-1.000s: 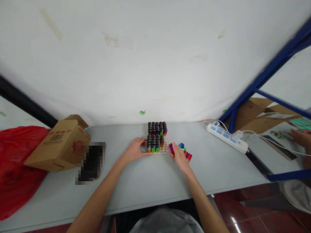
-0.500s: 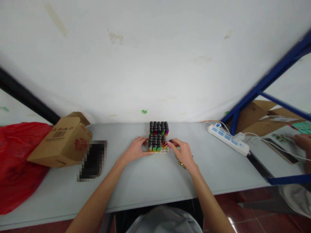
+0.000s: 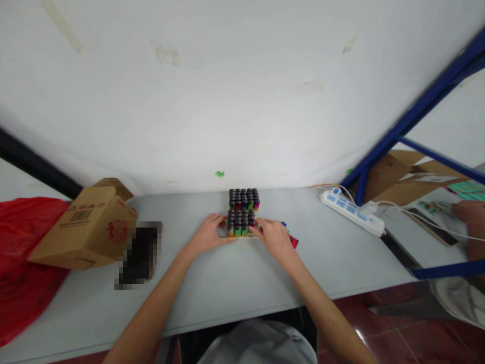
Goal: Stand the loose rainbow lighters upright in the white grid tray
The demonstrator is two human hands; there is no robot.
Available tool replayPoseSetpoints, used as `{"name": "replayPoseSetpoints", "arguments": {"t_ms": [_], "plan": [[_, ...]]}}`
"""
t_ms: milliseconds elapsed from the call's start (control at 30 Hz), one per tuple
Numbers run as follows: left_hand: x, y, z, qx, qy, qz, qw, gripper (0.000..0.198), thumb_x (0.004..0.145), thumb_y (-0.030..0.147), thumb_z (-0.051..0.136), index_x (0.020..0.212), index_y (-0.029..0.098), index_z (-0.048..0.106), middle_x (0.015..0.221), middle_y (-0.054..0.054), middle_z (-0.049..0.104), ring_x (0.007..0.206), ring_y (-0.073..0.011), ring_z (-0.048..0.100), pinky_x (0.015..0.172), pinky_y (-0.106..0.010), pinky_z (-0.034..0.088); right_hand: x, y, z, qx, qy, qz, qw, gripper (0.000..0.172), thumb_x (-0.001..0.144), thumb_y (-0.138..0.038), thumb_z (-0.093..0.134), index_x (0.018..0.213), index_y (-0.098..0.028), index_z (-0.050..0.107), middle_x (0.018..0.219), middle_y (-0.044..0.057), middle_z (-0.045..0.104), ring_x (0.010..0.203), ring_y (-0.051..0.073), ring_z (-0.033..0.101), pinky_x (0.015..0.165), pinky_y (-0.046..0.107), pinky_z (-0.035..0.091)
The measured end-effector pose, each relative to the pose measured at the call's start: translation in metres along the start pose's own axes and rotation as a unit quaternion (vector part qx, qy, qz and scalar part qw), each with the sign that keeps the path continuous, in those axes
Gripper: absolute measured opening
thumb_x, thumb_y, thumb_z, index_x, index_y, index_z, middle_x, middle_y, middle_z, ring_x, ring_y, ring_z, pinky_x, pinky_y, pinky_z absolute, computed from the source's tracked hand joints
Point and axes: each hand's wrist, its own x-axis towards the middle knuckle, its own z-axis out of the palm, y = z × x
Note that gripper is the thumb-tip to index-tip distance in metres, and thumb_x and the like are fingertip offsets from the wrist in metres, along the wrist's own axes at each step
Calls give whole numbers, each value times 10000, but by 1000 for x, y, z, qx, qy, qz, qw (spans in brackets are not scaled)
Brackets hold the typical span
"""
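Note:
Small black-topped cylinders with coloured lower ends, which look like batteries [image 3: 238, 222], stand upright in rows in a pale tray [image 3: 246, 237]. My left hand [image 3: 207, 233] steadies the tray's left side, its thumb along the front edge. At the front right corner, my right hand [image 3: 272, 235] pinches a dark reddish battery [image 3: 252, 228] that stands in the tray, partly hidden by the fingertips. Just behind this block is a second block of upright batteries [image 3: 244, 197]. Loose red batteries [image 3: 293, 241] lie beside my right hand, with a blue one [image 3: 284, 224] partly covered.
On the left are a cardboard box [image 3: 87, 227], a red plastic bag [image 3: 30, 263] and a pixelated dark object [image 3: 140, 255]. A white power strip [image 3: 352, 212] with cables lies right, near a blue frame [image 3: 379, 151]. Beyond it, another person's hand [image 3: 470, 212] is at work.
My right hand has brought the battery from beside the tray down into its front right corner. The left hand stays on the tray. The whole view has shifted slightly.

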Motion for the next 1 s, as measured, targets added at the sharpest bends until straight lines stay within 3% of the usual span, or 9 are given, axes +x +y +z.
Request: {"name": "replayPoseSetpoints", "arguments": {"t_ms": [100, 200, 333, 533, 700, 833, 1000], "plan": [[1, -1, 0, -3, -2, 1, 1000, 523, 750, 669, 896, 955, 225, 713, 942, -60, 739, 917, -303, 678, 878, -416, 557, -3, 21, -16, 13, 3, 5, 1000, 380, 1042, -632, 687, 990, -277, 812, 835, 70, 800, 759, 262, 720, 775, 365, 518], [1, -4, 0, -8, -2, 6, 1000, 532, 739, 673, 903, 957, 226, 715, 946, -65, 745, 918, -311, 684, 876, -423, 563, -10, 59, -32, 12, 73, 42, 996, 459, 1048, -656, 639, 1030, -233, 817, 939, 111, 805, 833, 283, 715, 858, 417, 544], [1, -4, 0, -10, -1, 4, 1000, 538, 729, 672, 913, 956, 228, 710, 950, -63, 744, 926, -312, 686, 884, -420, 567, -22, 90, -34, -51, 94, 80, 991, 486, 985, -621, 735, 1181, -182, 804, 1147, 187, 764, 1059, 353, 695, 1014, 504, 536], [1, -3, -1, -7, -9, -4, 1000, 540, 721, 660, 918, 963, 226, 705, 953, -67, 740, 916, -322, 686, 876, -428, 557, -22, 76, -13, -57, 59, 90, 993, 519, 825, -603, 908, 1137, -215, 762, 1194, 168, 723, 1134, 372, 661, 1016, 507, 547], [1, -5, 1, -2, -5, 5, 1000, 536, 739, 664, 905, 972, 224, 704, 952, -66, 741, 915, -315, 685, 865, -417, 557, -13, 65, -15, 93, 72, 82, 990, 405, 939, -530, 778, 1220, -248, 698, 1010, 69, 771, 972, 295, 724, 959, 451, 558], [0, -8, 3, 8, 1, 2, 1000, 533, 739, 644, 918, 967, 214, 701, 964, -67, 744, 928, -309, 689, 872, -409, 562, 0, 58, -20, 260, 107, 59, 958, 423, 991, -559, 680, 1287, -258, 702, 990, 49, 775, 948, 261, 771, 941, 420, 584], [0, -8, 3, 17, 6, 8, 1000, 537, 738, 637, 924, 976, 210, 701, 961, -61, 744, 917, -302, 689, 867, -405, 566, 26, 49, -30, 437, 37, 48, 898, 677, 879, -620, 816, 1437, -289, 624, 1066, 29, 733, 751, 191, 740, 730, 355, 604]]}}
